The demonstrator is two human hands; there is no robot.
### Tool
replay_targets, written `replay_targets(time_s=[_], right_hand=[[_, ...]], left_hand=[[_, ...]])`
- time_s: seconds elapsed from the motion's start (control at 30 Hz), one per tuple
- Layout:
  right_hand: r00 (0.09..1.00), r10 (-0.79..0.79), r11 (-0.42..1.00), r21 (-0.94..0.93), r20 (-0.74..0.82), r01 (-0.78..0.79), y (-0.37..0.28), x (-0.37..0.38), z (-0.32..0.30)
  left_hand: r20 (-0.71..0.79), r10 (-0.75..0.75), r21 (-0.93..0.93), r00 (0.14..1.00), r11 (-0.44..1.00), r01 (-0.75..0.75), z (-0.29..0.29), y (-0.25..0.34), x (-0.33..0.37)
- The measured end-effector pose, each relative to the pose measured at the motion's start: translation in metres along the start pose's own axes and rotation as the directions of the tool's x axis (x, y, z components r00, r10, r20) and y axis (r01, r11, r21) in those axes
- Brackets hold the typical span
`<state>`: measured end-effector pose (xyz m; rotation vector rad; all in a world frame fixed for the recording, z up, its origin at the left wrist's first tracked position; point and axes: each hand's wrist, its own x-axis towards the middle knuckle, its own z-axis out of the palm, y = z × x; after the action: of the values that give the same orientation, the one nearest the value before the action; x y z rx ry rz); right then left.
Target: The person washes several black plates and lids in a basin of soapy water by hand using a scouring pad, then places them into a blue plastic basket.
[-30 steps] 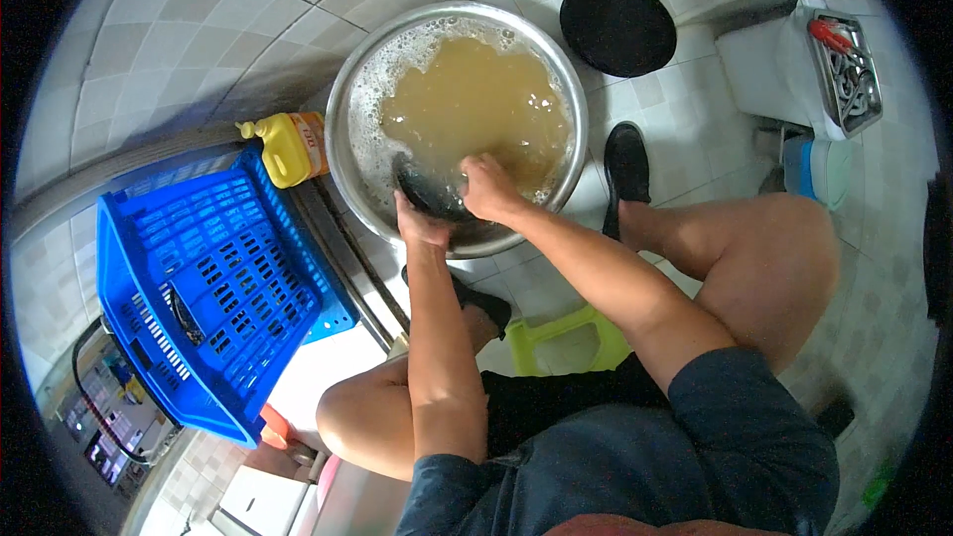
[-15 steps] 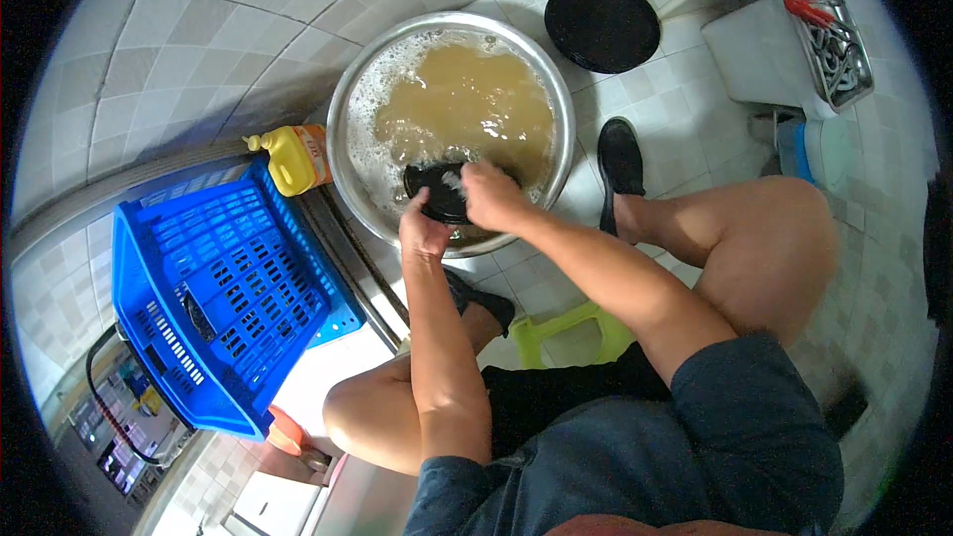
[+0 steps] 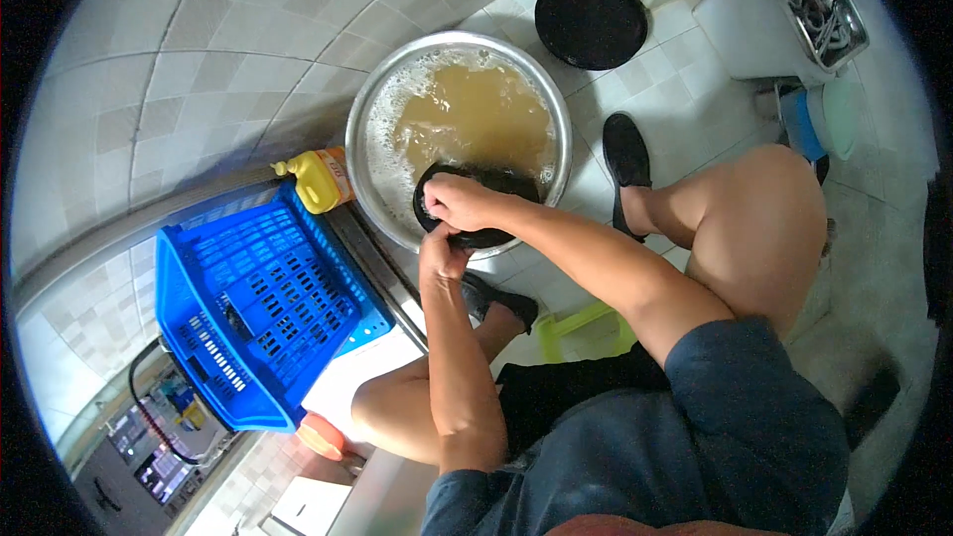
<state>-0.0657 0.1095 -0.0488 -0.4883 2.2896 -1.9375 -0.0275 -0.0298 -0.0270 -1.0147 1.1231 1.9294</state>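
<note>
A wide metal basin [image 3: 363, 119] holds cloudy brown water with white foam along its left side. At its near edge a black round plate [image 3: 486, 236] lies tilted, partly over the water. My left hand [image 3: 444, 256] grips the plate's near left rim, thumb on top. My right hand [image 3: 459, 201] is closed and pressed on the plate's upper face, close to the left thumb. Whatever sits under its fingers is hidden now; a greyish scrubber showed there half a second ago.
A second black round plate [image 3: 592, 23] rests on the tiled floor beyond the basin. Left of the basin stand a yellow jug [image 3: 316, 182] and a blue crate [image 3: 288, 308]. At the far right a metal tray [image 3: 829, 25] of tongs tops a white bin [image 3: 740, 40].
My right hand has moved left across the plate, toward my left thumb. The greyish scrubber at its fingers is no longer visible. The whole view has shifted slightly.
</note>
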Motion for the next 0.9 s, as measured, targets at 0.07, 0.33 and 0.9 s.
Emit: replay_targets(time_s=[0.07, 0.33, 0.9], right_hand=[[0.985, -0.100, 0.995, -0.045, -0.144, 0.094, -0.009, 0.017, 0.003], [0.910, 0.169, 0.925, -0.258, -0.380, -0.279, 0.029, 0.028, -0.049], [0.882, 0.232, 0.872, -0.315, -0.410, -0.376, 0.005, 0.024, -0.042]], left_hand=[[0.001, 0.071, -0.012, 0.997, 0.997, -0.071, 0.003, 0.000, -0.017], [-0.103, 0.297, 0.035, 0.949, 0.955, -0.295, 0.049, -0.002, -0.085], [-0.105, 0.432, 0.024, 0.896, 0.902, -0.432, 0.050, -0.020, -0.072]])
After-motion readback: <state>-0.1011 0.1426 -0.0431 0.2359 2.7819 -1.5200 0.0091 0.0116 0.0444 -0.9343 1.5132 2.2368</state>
